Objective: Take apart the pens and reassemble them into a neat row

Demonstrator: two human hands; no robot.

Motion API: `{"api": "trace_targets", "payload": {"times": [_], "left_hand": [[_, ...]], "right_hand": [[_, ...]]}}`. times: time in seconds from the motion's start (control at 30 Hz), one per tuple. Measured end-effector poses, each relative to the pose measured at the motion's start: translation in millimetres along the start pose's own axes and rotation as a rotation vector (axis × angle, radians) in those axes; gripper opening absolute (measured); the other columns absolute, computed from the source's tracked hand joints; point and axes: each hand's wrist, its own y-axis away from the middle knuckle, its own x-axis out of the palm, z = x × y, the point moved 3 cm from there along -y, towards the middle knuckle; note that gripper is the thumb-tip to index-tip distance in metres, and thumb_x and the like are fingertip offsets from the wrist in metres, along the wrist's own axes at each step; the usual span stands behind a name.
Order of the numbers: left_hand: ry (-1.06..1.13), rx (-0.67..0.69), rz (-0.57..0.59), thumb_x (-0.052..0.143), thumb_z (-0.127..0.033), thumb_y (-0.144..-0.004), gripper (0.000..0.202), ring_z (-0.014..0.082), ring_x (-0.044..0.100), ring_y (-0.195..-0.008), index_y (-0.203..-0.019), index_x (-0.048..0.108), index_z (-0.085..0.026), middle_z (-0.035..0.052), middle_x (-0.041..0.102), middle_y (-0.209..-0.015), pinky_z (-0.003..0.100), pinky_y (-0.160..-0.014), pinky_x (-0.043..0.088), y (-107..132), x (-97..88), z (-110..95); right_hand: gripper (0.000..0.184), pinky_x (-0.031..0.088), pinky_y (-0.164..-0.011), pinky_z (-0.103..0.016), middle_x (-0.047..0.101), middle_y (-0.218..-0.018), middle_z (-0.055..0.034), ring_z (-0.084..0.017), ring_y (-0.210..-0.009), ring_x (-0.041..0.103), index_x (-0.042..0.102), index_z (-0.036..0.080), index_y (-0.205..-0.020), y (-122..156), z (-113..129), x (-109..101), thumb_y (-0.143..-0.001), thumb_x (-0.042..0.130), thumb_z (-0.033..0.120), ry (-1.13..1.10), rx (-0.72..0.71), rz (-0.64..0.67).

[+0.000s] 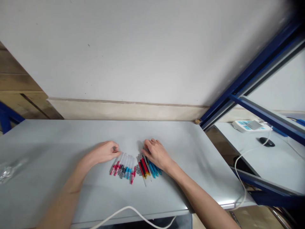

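Pen barrels [125, 163] lay left of refills [143, 165] on the counter [95, 197], apparently sorted but unjoined, the left hand [103, 152] narrow, the right hand [157, 155] curled, any grip indiscernible.

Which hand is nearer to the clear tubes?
Left. The left hand is close beside the clear tubes, at their upper left; the right hand is farther off to their right, by the blue tubes.

I see the left hand [105, 152] beside clear pen barrels [125, 160] on the desk [100, 197], the right hand [157, 154] by ink refills [144, 165].
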Motion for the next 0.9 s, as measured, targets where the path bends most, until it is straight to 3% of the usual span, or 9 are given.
{"api": "trace_targets", "payload": {"times": [0.13, 0.27, 0.4, 0.5, 0.67, 0.9], "left_hand": [[-0.133, -0.028, -0.085, 0.053, -0.042, -0.087, 0.037, 0.0119, 0.028, -0.051, -0.062, 0.035, -0.021, -0.0043, 0.035, -0.056, 0.029, -0.053, 0.019, 2.9, -5.4, -8.5], [-0.331, -0.023, -0.214, 0.043, -0.044, -0.096, 0.037, 0.0156, 0.042, -0.051, -0.067, 0.043, -0.022, -0.0013, 0.047, -0.055, 0.030, -0.055, 0.020, -0.7, -6.2, -14.1], [-0.400, 0.046, -0.323, 0.042, -0.042, -0.102, 0.028, 0.0198, 0.059, -0.065, -0.083, 0.053, -0.023, 0.0017, 0.064, -0.074, 0.029, -0.058, 0.024, -9.6, 2.6, -17.9], [-0.376, 0.120, -0.390, 0.045, -0.041, -0.102, 0.025, 0.0197, 0.063, -0.074, -0.088, 0.054, -0.023, 0.0021, 0.067, -0.086, 0.028, -0.061, 0.030, -14.0, 9.4, -21.3], [-0.289, 0.248, -0.468, 0.045, -0.037, -0.103, 0.025, 0.0184, 0.062, -0.081, -0.088, 0.057, -0.021, 0.0030, 0.066, -0.091, 0.028, -0.068, 0.038, -15.3, 13.3, -26.8], [-0.110, 0.313, -0.523, 0.040, -0.038, -0.106, 0.024, 0.0182, 0.064, -0.077, -0.097, 0.057, -0.023, 0.0012, 0.069, -0.089, 0.029, -0.071, 0.043, -15.0, 15.7, -31.3]], "right_hand": [[0.020, 0.034, -0.078, -0.032, 0.065, -0.088, -0.0047, -0.021, -0.085, 0.054, 0.054, 0.020, -0.084, 0.2, -0.9, 3.8, -0.101, 0.055, 0.030, 0.052, -0.008, 0.015], [0.029, 0.034, -0.081, -0.034, 0.066, -0.089, -0.0055, -0.022, -0.088, 0.056, 0.058, 0.019, -0.082, -0.4, 1.2, 7.3, -0.104, 0.051, 0.035, 0.105, 0.014, -0.006], [0.028, 0.035, -0.080, -0.034, 0.067, -0.089, -0.0064, -0.022, -0.088, 0.057, 0.061, 0.019, -0.082, -2.7, 4.7, 9.8, -0.104, 0.048, 0.029, 0.140, 0.048, -0.011], [0.024, 0.035, -0.079, -0.034, 0.067, -0.088, -0.0061, -0.022, -0.087, 0.057, 0.060, 0.018, -0.079, -4.2, 5.4, 10.8, -0.101, 0.049, 0.020, 0.129, 0.059, -0.009], [0.025, 0.034, -0.079, -0.031, 0.064, -0.079, -0.0041, -0.020, -0.082, 0.056, 0.057, 0.019, -0.071, -5.1, 0.7, 8.1, -0.096, 0.052, 0.016, 0.021, 0.089, -0.047], [0.033, 0.032, -0.062, -0.027, 0.053, -0.068, 0.0008, -0.014, -0.060, 0.045, 0.052, 0.019, -0.061, -5.4, -16.8, -8.8, -0.094, 0.052, 0.022, -0.390, 0.253, -0.296]]}}
